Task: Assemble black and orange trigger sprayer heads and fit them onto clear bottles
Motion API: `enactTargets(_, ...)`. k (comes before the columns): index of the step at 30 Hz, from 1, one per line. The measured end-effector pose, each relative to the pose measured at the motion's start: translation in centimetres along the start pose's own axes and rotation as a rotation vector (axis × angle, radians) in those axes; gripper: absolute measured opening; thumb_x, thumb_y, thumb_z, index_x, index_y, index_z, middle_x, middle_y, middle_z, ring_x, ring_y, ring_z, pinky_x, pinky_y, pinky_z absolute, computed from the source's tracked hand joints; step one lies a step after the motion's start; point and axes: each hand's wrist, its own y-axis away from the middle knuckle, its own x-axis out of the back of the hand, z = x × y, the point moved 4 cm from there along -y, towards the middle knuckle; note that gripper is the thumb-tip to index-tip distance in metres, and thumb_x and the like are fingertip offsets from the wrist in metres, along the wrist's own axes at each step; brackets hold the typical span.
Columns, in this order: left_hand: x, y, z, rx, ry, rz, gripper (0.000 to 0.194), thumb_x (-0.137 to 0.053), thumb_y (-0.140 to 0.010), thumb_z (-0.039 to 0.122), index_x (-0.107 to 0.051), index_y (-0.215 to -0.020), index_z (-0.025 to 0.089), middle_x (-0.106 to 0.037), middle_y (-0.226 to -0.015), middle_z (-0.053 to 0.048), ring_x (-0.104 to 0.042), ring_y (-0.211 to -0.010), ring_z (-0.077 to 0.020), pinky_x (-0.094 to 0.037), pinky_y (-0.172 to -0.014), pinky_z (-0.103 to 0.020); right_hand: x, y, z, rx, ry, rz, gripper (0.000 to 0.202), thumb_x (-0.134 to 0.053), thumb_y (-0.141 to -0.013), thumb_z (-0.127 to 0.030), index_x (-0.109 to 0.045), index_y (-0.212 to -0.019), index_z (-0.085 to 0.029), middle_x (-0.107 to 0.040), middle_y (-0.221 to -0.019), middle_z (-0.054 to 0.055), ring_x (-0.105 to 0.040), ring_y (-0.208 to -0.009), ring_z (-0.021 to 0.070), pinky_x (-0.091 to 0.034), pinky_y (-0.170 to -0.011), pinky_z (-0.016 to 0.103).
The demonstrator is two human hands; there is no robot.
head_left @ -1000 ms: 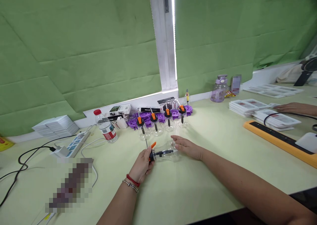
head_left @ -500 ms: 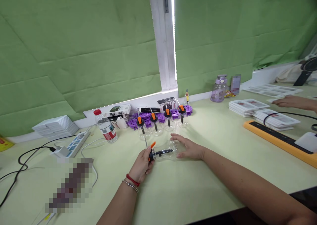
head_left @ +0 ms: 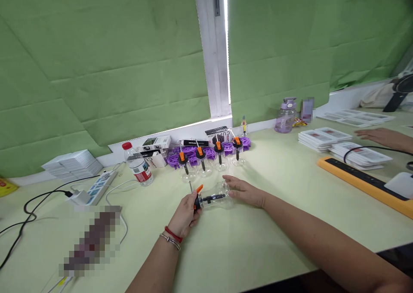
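My left hand (head_left: 186,213) is wrapped round the black collar of a clear bottle (head_left: 219,201), which lies on its side just above the table. An orange lever and a thin metal spout stick out of its top, and a dark tube runs inside. My right hand (head_left: 247,191) rests with stretched fingers against the bottle's wide base; its thumb is mostly hidden. Behind, several similar clear bottles (head_left: 204,168) with black-and-orange tops stand upright in a row, in front of purple plastic openwork parts (head_left: 174,160).
To the left are a red-capped water bottle (head_left: 138,164), a white power strip (head_left: 100,187) with cables, and stacked white pieces (head_left: 74,164). On the right, a lilac drink bottle (head_left: 285,116), stacked cards (head_left: 322,139) and an orange power strip (head_left: 361,185). Another person's hand (head_left: 383,136) is beyond.
My right hand's fingers have shifted at the base, the thumb drawing in out of sight. The left hand and bottle are nearly still. The other person's hand moved slightly.
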Motion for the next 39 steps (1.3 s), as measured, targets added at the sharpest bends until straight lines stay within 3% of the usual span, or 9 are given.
enactTargets(3,0.0,0.1,0.1,0.001,0.010,0.007,0.053,-0.043,-0.075,0.069,-0.047,-0.091,0.019,-0.045,-0.053,0.006,-0.022,-0.035,-0.0035,-0.013,-0.035,-0.019,0.1,0.2,0.3,0.048,0.052,0.011,0.071,-0.054,-0.079,-0.060,-0.042,-0.136,-0.021,-0.019,-0.151,0.011,-0.022,-0.137,0.0310,-0.019,-0.111,0.047)
enactTargets(5,-0.1,0.2,0.2,0.007,0.012,0.007,0.055,-0.043,-0.074,0.069,-0.048,-0.094,0.019,-0.045,-0.054,0.006,-0.023,-0.035,-0.0034,-0.013,-0.035,-0.019,0.1,0.3,0.6,0.090,0.070,0.010,0.091,-0.065,-0.072,-0.056,-0.020,-0.145,-0.025,-0.021,-0.150,0.012,-0.021,-0.137,0.0311,-0.019,-0.110,0.049)
enactTargets(7,-0.2,0.3,0.3,0.016,0.006,0.004,0.056,-0.043,-0.074,0.070,-0.049,-0.095,0.018,-0.044,-0.054,0.007,-0.023,-0.035,-0.0034,-0.012,-0.035,-0.019,0.0,0.4,0.7,0.111,0.072,0.002,0.106,-0.073,-0.064,-0.050,-0.011,-0.146,-0.027,-0.024,-0.149,0.012,-0.023,-0.136,0.0311,-0.022,-0.109,0.050)
enactTargets(12,-0.1,0.3,0.4,0.011,0.000,0.009,0.054,-0.043,-0.074,0.071,-0.047,-0.088,0.019,-0.044,-0.053,0.007,-0.023,-0.035,-0.0031,-0.013,-0.035,-0.019,-0.1,0.3,0.8,0.114,0.113,0.035,0.092,-0.076,-0.061,-0.046,-0.030,-0.139,-0.028,-0.021,-0.150,0.010,-0.025,-0.135,0.0316,-0.020,-0.110,0.049)
enactTargets(20,-0.2,0.4,0.5,0.009,0.005,0.024,0.053,-0.045,-0.072,0.071,-0.044,-0.077,0.019,-0.043,-0.051,0.007,-0.022,-0.033,-0.0025,-0.011,-0.033,-0.019,0.1,0.2,0.7,0.116,0.133,0.019,0.082,-0.068,-0.068,-0.053,-0.036,-0.138,-0.025,-0.018,-0.151,0.009,-0.019,-0.137,0.0317,-0.018,-0.111,0.049)
enactTargets(25,-0.4,0.5,0.6,0.020,0.010,0.023,0.053,-0.045,-0.072,0.071,-0.045,-0.081,0.019,-0.045,-0.052,0.007,-0.022,-0.033,-0.0022,-0.011,-0.034,-0.018,0.1,0.1,1.1,0.076,0.125,0.011,0.072,-0.061,-0.074,-0.057,-0.042,-0.135,-0.024,-0.017,-0.152,0.008,-0.017,-0.138,0.0304,-0.018,-0.112,0.048)
enactTargets(33,-0.4,0.5,0.6,0.005,0.017,0.003,0.052,-0.045,-0.074,0.070,-0.045,-0.079,0.019,-0.045,-0.052,0.007,-0.023,-0.034,-0.0023,-0.012,-0.035,-0.018,-0.1,0.0,0.2,0.012,0.086,0.011,0.055,-0.041,-0.084,-0.062,-0.063,-0.116,-0.023,-0.024,-0.151,0.004,-0.022,-0.137,0.0311,-0.017,-0.112,0.049)
enactTargets(37,-0.4,0.6,0.6,0.005,0.012,0.005,0.054,-0.045,-0.073,0.071,-0.048,-0.081,0.018,-0.044,-0.054,0.007,-0.023,-0.034,-0.0020,-0.012,-0.036,-0.019,-0.2,0.1,0.0,0.048,0.098,0.025,0.055,-0.036,-0.086,-0.062,-0.062,-0.118,-0.024,-0.032,-0.147,0.004,-0.025,-0.136,0.0297,-0.016,-0.112,0.050)
enactTargets(39,-0.4,0.6,0.7,-0.002,0.005,0.004,0.054,-0.044,-0.073,0.071,-0.048,-0.083,0.018,-0.044,-0.054,0.007,-0.023,-0.034,-0.0022,-0.012,-0.036,-0.019,-0.1,0.1,0.2,0.045,0.100,0.025,0.057,-0.039,-0.085,-0.061,-0.055,-0.127,-0.026,-0.032,-0.147,0.004,-0.022,-0.137,0.0297,-0.014,-0.113,0.050)
